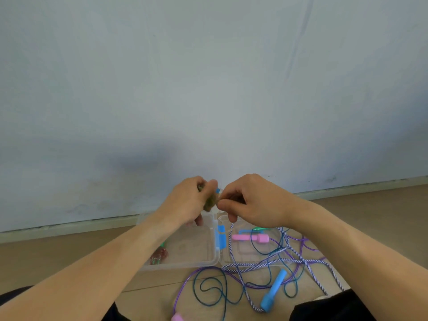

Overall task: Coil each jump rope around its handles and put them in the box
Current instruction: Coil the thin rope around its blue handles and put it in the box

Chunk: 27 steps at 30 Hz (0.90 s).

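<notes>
My left hand (188, 200) is closed around a coiled olive-green jump rope bundle (211, 202) with a blue handle tip showing, held above the clear plastic box (185, 266). My right hand (252, 200) pinches the bundle's rope end from the right. A coiled red rope (159, 256) lies in the box's left corner. Loose on the floor to the right lie a striped white-and-blue rope (266, 260), a thin teal rope (210, 290), a purple rope (185, 283), a blue handle (273, 291) and pink handles (251, 238).
The box's open lid (245, 251) lies flat to the right, joined by blue latches (220, 238), with ropes draped over it. A pale wall with a baseboard (347, 189) stands just behind. My dark-clad knees (333, 306) frame the wooden floor. Another pink handle (177, 318) lies at the bottom edge.
</notes>
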### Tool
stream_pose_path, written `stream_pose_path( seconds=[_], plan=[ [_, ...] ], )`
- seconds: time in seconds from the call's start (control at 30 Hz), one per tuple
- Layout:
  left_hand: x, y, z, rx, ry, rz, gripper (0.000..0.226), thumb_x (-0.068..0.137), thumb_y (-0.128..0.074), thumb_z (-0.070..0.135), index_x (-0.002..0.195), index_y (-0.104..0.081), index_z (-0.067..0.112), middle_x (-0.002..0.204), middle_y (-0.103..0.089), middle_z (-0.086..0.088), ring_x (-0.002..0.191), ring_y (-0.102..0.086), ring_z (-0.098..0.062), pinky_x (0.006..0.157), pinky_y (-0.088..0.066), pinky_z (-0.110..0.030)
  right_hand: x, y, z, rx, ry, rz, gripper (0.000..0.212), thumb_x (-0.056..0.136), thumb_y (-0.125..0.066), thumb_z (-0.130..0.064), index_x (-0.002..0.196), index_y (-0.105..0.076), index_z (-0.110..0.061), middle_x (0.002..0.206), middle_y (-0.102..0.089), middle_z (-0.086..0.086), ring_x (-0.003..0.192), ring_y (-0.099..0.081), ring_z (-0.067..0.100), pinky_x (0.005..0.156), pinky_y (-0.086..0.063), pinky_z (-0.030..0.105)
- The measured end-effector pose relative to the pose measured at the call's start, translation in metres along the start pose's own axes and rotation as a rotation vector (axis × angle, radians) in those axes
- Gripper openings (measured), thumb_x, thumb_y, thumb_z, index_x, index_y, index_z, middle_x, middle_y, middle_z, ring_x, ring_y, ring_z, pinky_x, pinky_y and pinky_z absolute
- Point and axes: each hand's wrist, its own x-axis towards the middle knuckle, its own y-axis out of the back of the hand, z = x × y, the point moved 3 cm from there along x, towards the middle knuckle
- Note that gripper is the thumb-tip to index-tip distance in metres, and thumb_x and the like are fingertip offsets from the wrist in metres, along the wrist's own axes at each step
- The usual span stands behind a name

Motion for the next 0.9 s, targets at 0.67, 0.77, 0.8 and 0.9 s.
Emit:
stream_pose_path(
  seconds=[0.67,0.77,0.8,0.9],
  plan=[
    [-0.023,-0.004,0.024,-0.455,-0.145,-0.599,0.068,0.098,-0.045,0.051,0.106,-0.052,-0.016,0.073,-0.064,-0.022,0.037,-0.041,-0.019,0.038,-0.026,-0.025,0.011,0.028,0.028,0.273,0.033,0.263,0.030,0.078,-0.074,-0.043,0.079,-0.077,-0.013,0.066,-0.063,0.025,0.053,-0.039,0.015,0.052,-0.033,0.031],
    [-0.025,-0.002,0.029,-0.549,-0.162,-0.460,0.060,0.100,-0.040,0.045,0.096,-0.059,-0.012,0.061,-0.060,-0.022,0.035,-0.038,-0.019,0.038,-0.025,-0.022,0.012,0.027,0.031,0.239,0.029,0.181,0.022,0.094,-0.063,-0.036,0.079,-0.075,-0.024,0.065,-0.065,0.012,0.057,-0.046,0.014,0.055,-0.040,0.035],
    [-0.025,-0.001,0.030,-0.584,-0.163,-0.397,0.060,0.101,-0.040,0.045,0.089,-0.060,-0.011,0.056,-0.055,-0.025,0.034,-0.037,-0.019,0.038,-0.025,-0.020,0.012,0.027,0.031,0.218,0.022,0.162,0.027,0.098,-0.058,-0.032,0.074,-0.072,-0.032,0.062,-0.062,0.003,0.055,-0.046,0.010,0.055,-0.040,0.031],
    [-0.018,0.009,0.029,-0.698,-0.153,-0.162,0.058,0.101,-0.041,0.045,0.085,-0.060,-0.007,0.061,-0.059,-0.021,0.034,-0.038,-0.020,0.039,-0.026,-0.019,0.012,0.027,0.032,0.180,-0.001,0.139,0.041,0.102,-0.051,-0.025,0.075,-0.065,-0.052,0.057,-0.051,-0.008,0.049,-0.038,0.004,0.053,-0.035,0.016]
  ],
)
